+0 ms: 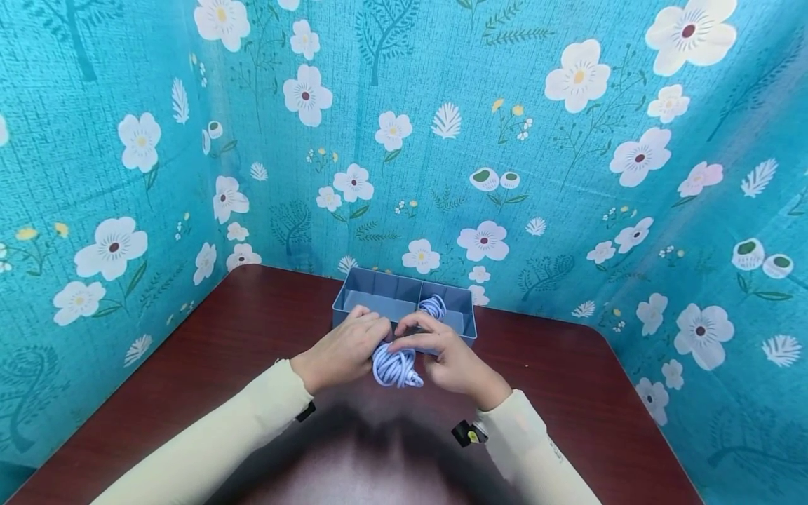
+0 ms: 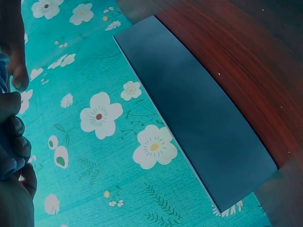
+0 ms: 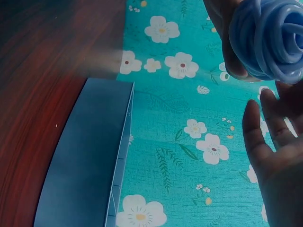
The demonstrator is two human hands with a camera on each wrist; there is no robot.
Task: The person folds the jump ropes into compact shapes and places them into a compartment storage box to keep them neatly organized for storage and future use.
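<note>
A coil of light blue cable [image 1: 396,366] is held just above the dark red table [image 1: 208,351], in front of a blue-grey divided box [image 1: 379,298]. My left hand [image 1: 348,347] grips the coil from the left, its fingers [image 2: 14,137] curled round the strands. My right hand [image 1: 442,351] lies against the coil's right side. In the right wrist view its fingers [image 3: 267,123] are fairly straight and their tips touch the coil [image 3: 270,38]. A second blue coil [image 1: 433,306] lies in the box's right compartment.
Teal floral cloth [image 1: 568,175] walls the table in on the left, back and right. The box [image 3: 90,156] stands against the back wall, its outer side [image 2: 199,118] facing me. Bare tabletop lies on both sides of my hands.
</note>
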